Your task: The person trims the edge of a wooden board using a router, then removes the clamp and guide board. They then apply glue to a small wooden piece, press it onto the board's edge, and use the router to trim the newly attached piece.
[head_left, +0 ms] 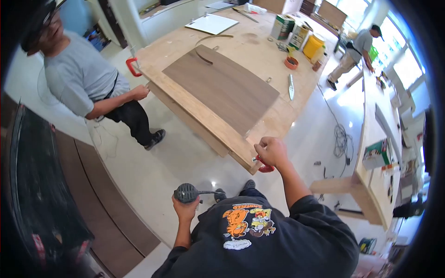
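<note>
My left hand (185, 211) is closed around a dark corded power tool (187, 192), its round slotted end facing up. The tool is held low in front of my body, apart from the table. At the near corner of the worktable (278, 109), my right hand (272, 150) has its fingers curled at a red clamp (265, 167). A long wooden strip (204, 121) lies along the table edge, and a second red clamp (133, 67) sits at its far end. Behind the strip lies a brown wood-grain panel (222, 85), with a thin curved offcut (204, 57) on it.
A person in a grey shirt (85, 74) stands at the left, a hand near the strip. A knife (291, 87), an orange tape roll (291, 63), cans (282, 27) and a yellow container (314, 45) are on the table. Cable (342, 141) lies coiled on the floor. Another person (361, 48) works beyond.
</note>
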A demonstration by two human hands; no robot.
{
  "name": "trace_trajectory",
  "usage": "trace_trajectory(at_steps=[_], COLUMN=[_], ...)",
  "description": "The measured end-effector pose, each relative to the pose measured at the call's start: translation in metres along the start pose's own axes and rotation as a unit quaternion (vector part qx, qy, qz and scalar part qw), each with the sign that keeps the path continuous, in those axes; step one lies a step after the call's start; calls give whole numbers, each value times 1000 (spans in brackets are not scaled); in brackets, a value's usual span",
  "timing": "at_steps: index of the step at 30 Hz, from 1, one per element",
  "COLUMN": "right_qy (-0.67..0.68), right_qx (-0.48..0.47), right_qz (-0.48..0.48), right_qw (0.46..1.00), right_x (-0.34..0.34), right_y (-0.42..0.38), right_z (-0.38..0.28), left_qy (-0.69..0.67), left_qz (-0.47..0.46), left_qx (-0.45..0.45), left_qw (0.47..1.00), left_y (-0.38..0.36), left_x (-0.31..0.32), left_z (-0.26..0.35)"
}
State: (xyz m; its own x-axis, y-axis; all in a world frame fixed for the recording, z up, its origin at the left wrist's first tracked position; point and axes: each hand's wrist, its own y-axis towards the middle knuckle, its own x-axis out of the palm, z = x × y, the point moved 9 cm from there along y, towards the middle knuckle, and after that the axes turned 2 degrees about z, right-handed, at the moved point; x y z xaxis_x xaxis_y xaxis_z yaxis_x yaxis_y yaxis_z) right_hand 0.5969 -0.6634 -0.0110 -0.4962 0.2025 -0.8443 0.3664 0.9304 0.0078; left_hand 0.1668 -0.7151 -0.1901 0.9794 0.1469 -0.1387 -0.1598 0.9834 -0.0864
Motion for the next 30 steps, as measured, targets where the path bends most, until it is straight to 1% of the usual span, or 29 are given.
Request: trace_trajectory(at_steps=[1, 4, 8, 9, 11, 12, 13, 15, 17, 18, 20, 21, 24, 25, 27, 30], right_qy=[3, 12, 8, 9, 25, 35, 29, 20, 31, 35, -2, -19, -27, -26, -26, -37], right_qx=[-6, -18, -41, -37, -34, -38, -47, -63, -72, -75, -171, -215, -258, -271, -296, -308], right_qz=[4, 8, 20, 8, 10, -1, -25, -66, -135, -167, -191, -203, -263, -269, -278, -304], right_qw=[1000, 1000, 999, 999, 999, 999, 998, 996, 988, 983, 967, 955, 929, 924, 913, 901], right_x=[0, -3, -3, 1, -5, -1, 0, 0, 8, 10, 7, 6, 7, 8, 9, 7], right_y=[0, 1, -3, -1, 2, -1, 0, -1, 0, 1, -3, -3, -7, -6, -6, -6], right_z=[0, -1, 0, 3, 3, -2, -7, -10, -6, -4, -13, -19, -23, -23, -21, -20], left_qy=[13, -19, -25, -24, -53, -64, -38, -25, -10, -17, -28, -60, -21, -5, -14, -24], left_qz=[-3, -28, -15, -12, -10, 2, -6, 25, 44, 46, 45, 44, 69, 72, 94, 136], left_qx=[21, 16, 40, 67, 35, 15, 28, 38, 54, 48, 34, 33, 37, 33, 24, 19], left_qw=[1000, 999, 999, 997, 998, 998, 999, 999, 998, 998, 998, 997, 997, 997, 995, 990], left_y=[2, -3, -1, -1, 3, -1, -1, -8, -11, -13, -19, -24, -38, -44, -56, -74], left_x=[-1, 9, 9, 10, 18, 14, 17, 16, 27, 34, 46, 54, 68, 74, 85, 101], left_z=[3, 46, 51, 58, 58, 56, 60, 63, 78, 81, 87, 94, 82, 87, 90, 101])
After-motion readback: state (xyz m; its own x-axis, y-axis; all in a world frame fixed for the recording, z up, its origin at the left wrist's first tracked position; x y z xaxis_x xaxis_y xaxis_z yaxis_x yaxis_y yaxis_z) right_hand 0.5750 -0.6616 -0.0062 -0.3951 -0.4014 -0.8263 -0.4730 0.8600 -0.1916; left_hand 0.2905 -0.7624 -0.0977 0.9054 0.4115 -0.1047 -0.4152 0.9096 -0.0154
